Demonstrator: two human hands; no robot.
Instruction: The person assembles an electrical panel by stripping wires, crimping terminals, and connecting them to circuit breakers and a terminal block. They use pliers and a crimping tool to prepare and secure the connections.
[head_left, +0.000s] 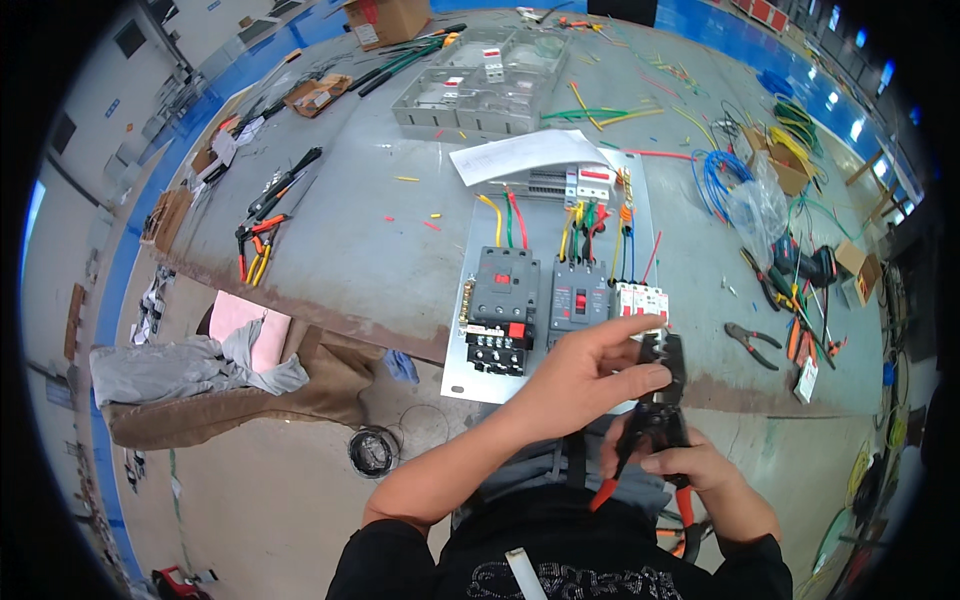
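Black pliers (655, 424) clasped in right hand (702, 462); left hand (598, 368) at upper end, hold unclear.

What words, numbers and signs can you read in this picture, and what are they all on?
I can't quote any text for sure:
Black shirt: pale lettering near the picture's bottom edge, unclear.
White paper: faint print, too blurred.
Grey breaker with a red switch: marks too small.
Small white breakers: marks too small.
Black tool with red handles: no marks I can read.
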